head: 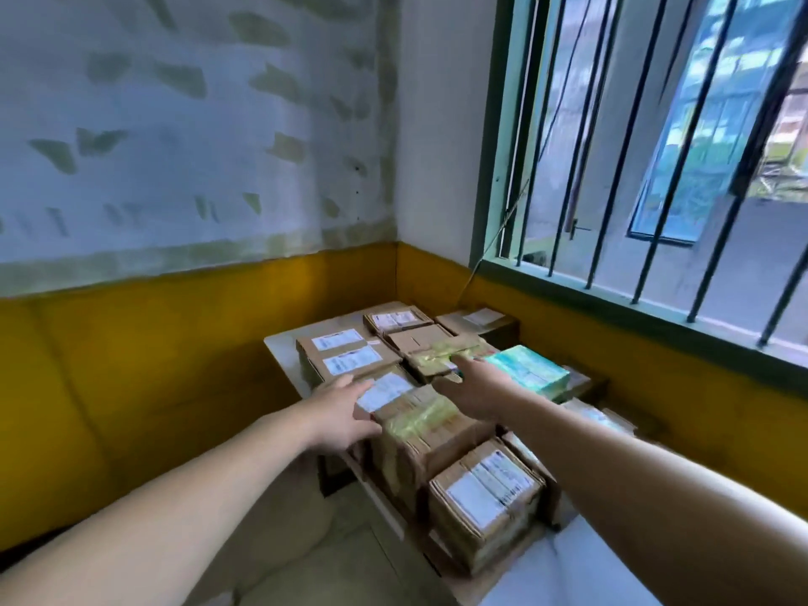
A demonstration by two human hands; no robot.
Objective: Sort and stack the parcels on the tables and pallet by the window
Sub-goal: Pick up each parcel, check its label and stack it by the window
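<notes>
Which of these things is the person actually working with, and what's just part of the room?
Part of the job:
brown parcels
green parcel
table
left hand, reaching for a labelled box
right hand, reaching over the pile

Just there:
barred window
yellow wall

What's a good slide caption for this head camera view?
Both hands, left and right, reach over stacked cardboard parcels beside a barred window.

Two outstretched hands, left (339, 406) and right (474, 387), over stacked cardboard parcels (437, 426) beside a barred window (656, 159).
</notes>
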